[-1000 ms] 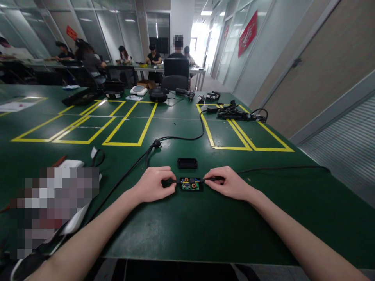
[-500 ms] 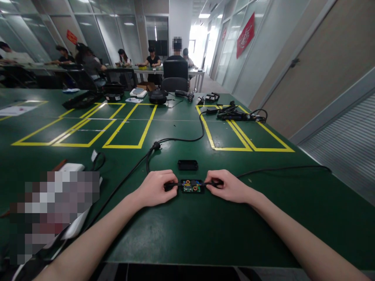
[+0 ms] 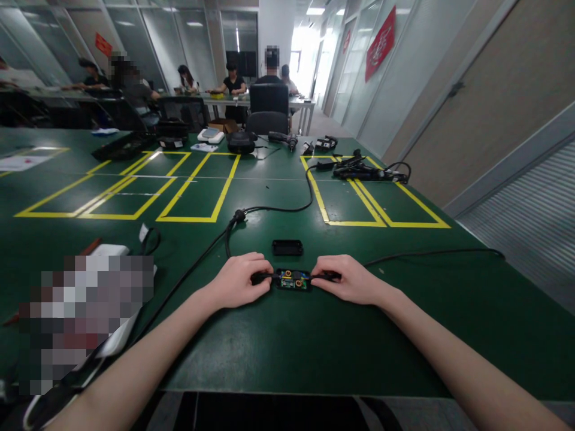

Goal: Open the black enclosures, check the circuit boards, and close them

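A small open black box with a green circuit board (image 3: 293, 279) lies on the green table (image 3: 287, 347) between my hands. My left hand (image 3: 240, 279) is closed around the black cable end at the box's left side. On the other side, my right hand (image 3: 348, 278) pinches the black cable where it enters the box. The box's black lid (image 3: 287, 246) lies flat just beyond the box, touched by neither hand.
A black cable (image 3: 269, 209) loops from a junction toward the far table. Black tools and cables (image 3: 363, 172) lie at the far right inside yellow taped rectangles (image 3: 197, 188). White items (image 3: 108, 250) sit at left. Several people sit at far tables.
Both hands stay on the cable ends beside the box; the view has shifted slightly, and the hands have barely moved.
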Action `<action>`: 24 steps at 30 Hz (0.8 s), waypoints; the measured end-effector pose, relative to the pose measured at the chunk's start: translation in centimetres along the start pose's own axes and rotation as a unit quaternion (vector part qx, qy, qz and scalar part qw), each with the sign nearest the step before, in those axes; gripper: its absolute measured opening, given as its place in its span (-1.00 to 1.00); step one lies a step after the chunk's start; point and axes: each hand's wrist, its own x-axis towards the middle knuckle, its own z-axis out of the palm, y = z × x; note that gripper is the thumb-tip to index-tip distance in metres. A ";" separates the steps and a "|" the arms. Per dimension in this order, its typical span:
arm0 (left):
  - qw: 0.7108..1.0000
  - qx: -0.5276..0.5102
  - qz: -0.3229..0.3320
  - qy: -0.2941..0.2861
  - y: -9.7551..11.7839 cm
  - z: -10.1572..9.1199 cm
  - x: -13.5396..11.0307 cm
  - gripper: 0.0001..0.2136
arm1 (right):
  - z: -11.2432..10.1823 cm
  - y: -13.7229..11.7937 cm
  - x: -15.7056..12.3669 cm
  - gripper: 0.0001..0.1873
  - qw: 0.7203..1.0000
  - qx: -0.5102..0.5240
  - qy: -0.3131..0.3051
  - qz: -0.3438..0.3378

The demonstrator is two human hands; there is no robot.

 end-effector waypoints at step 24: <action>0.999 -0.039 -0.011 0.026 0.1 0.5 0.2 -0.87 | 0.7 -0.4 0.8 -0.87 0.994 -0.044 0.029 0.099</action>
